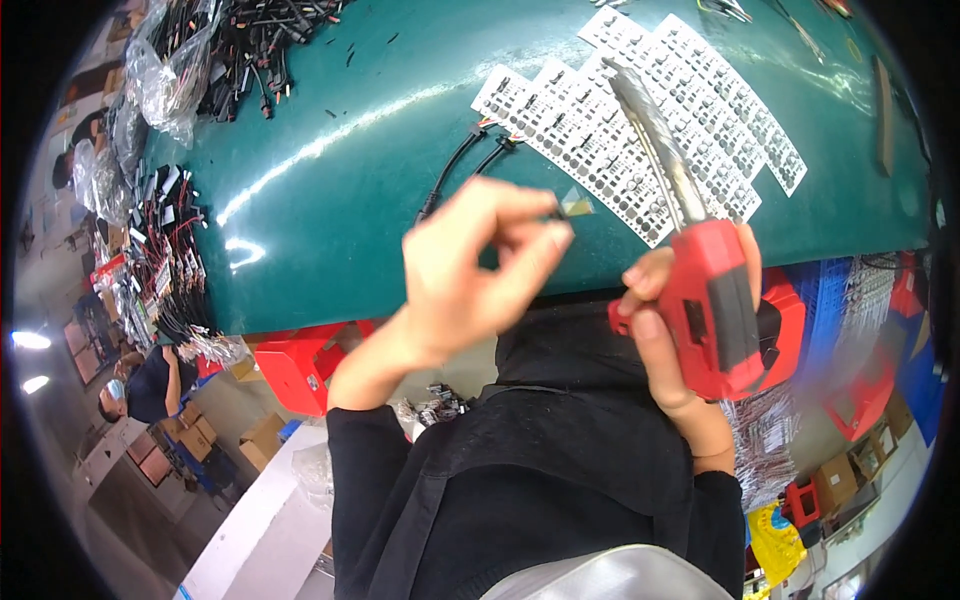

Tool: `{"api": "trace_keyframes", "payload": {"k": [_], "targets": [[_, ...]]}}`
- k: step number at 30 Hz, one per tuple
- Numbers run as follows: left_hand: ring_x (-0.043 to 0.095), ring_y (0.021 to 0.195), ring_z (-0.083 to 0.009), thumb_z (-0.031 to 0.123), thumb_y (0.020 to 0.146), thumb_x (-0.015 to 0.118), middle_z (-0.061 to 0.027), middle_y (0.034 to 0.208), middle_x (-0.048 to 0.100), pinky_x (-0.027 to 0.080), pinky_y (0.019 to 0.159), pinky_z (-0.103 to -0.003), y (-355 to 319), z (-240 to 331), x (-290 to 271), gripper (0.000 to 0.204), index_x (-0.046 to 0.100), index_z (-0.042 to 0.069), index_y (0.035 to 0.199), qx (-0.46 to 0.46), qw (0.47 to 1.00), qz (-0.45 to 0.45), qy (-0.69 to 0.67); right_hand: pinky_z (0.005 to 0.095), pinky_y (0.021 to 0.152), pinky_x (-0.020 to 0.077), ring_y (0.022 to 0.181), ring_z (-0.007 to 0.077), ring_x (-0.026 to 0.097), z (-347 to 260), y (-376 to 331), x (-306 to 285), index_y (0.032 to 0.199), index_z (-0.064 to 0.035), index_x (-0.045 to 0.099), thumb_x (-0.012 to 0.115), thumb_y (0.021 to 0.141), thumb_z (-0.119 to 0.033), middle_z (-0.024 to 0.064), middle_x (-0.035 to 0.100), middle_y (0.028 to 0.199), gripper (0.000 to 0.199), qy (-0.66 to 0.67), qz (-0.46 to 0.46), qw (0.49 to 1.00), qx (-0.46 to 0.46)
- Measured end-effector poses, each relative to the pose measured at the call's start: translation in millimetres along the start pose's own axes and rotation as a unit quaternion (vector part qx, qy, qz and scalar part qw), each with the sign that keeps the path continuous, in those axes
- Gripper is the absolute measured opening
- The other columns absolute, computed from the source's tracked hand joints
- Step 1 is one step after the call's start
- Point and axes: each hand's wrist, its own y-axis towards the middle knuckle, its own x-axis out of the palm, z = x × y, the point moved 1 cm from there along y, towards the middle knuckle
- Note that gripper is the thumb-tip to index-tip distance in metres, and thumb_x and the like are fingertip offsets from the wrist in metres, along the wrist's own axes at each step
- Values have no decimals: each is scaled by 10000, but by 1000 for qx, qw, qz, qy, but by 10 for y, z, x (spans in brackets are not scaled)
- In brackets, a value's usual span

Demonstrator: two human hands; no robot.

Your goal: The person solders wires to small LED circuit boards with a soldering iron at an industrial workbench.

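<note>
Two hands are counted, one left hand [465,265] and one right hand [662,355], along with one red tool [715,310]. At least five white component sheets [540,125] can be told apart, though an exact number is made uncertain by their overlap. Two black cables [455,165] are seen beside them, and one brown strip [884,115] is found on one green table [340,230]. At least three red stools [290,375], three cardboard boxes [262,440] and one other person [155,388] can be made out, while the heaped black connectors [262,50] cannot be counted

Workshop: cables [258,48] heaped on bench [340,240]
</note>
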Motion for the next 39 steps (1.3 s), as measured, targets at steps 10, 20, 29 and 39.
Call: {"api": "trace_keyframes", "payload": {"k": [10, 20, 29, 39], "targets": [[543, 523, -40, 32, 730, 677, -35, 592, 581, 461, 500, -202, 255, -449, -44, 143, 544, -12, 762, -103, 995, 11, -2, 339, 699, 503, 785, 236, 600, 40, -234, -230, 1395, -20, 209, 591, 781, -4, 179, 597, 859, 724, 3, -52, 993, 104], [502, 615, 7, 5, 769, 685, 10, 682, 580, 429, 553, -150, 264, -433, -61, 134, 561, -45, 780, -106, 994, -30, 1, 314, 676, 502, 718, 204, 603, 104, -216, -218, 1375, 20, 245, 574, 779, 17, 163, 612, 828, 681, -45, -43, 990, 125], [506, 611, -1, 10, 759, 691, 10, 676, 568, 427, 552, -156, 278, -456, -83, 146, 558, -49, 769, -130, 991, -36, -20, 277, 642, 510, 699, 195, 639, 111, -194, -265, 1334, 64, 308, 579, 737, 28, 159, 645, 790, 656, -137, -61, 984, 98], [493, 598, 3, 22, 745, 694, 18, 650, 568, 418, 547, -152, 287, -427, -85, 142, 564, -35, 753, -118, 993, -27, 0, 288, 659, 511, 689, 199, 637, 89, -147, -274, 1330, 68, 313, 595, 748, -1, 167, 645, 797, 651, -137, -65, 988, 28]]}}
